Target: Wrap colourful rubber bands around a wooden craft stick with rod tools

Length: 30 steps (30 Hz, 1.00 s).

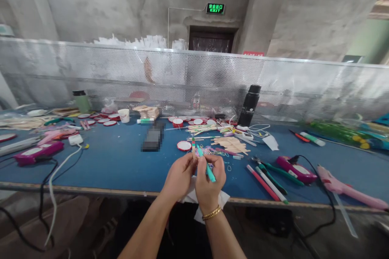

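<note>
Blue table point(121, 170); right hand point(209, 188) holds, seemingly, a teal marker point(210, 173).

The marker point(210, 171) is smooth plastic, the stick point(193, 149) matt wood, the wall point(106, 0) rough, the flask point(249, 107) perhaps metal.

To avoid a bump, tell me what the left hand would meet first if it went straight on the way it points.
Probably the right hand, which holds a teal marker close beside the left hand; the exact gap in depth is unclear.
</note>
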Tool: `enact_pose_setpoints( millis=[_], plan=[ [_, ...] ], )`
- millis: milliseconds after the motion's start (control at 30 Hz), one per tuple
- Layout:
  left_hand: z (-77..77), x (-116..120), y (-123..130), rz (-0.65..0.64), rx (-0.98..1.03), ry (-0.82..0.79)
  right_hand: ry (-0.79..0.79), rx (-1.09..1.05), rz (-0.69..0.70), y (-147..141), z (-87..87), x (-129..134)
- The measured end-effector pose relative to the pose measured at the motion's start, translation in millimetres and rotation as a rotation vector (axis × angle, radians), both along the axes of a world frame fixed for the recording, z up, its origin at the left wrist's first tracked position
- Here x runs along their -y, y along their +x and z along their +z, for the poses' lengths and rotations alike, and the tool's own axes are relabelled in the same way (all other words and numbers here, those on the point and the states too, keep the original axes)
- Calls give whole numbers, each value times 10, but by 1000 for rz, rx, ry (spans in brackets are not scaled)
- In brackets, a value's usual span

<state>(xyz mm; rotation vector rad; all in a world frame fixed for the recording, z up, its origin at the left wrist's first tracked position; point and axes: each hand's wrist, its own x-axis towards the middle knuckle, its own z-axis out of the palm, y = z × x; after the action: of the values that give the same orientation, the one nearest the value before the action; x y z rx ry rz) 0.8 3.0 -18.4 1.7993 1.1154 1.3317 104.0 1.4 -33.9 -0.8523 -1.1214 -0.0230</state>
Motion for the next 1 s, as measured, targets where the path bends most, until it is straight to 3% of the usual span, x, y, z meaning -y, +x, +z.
enact_pose_setpoints(
  millis=[433, 633, 1000],
  plan=[
    [27, 7, 4, 27, -44, 23, -44, -9, 12, -12, 8, -4],
    [25, -2, 8, 37, -50, 0, -82, -87, 128, -11, -60, -80],
    [47, 16, -5, 36, -50, 24, -91, -29, 145, -6, -16, -70]
  ],
)
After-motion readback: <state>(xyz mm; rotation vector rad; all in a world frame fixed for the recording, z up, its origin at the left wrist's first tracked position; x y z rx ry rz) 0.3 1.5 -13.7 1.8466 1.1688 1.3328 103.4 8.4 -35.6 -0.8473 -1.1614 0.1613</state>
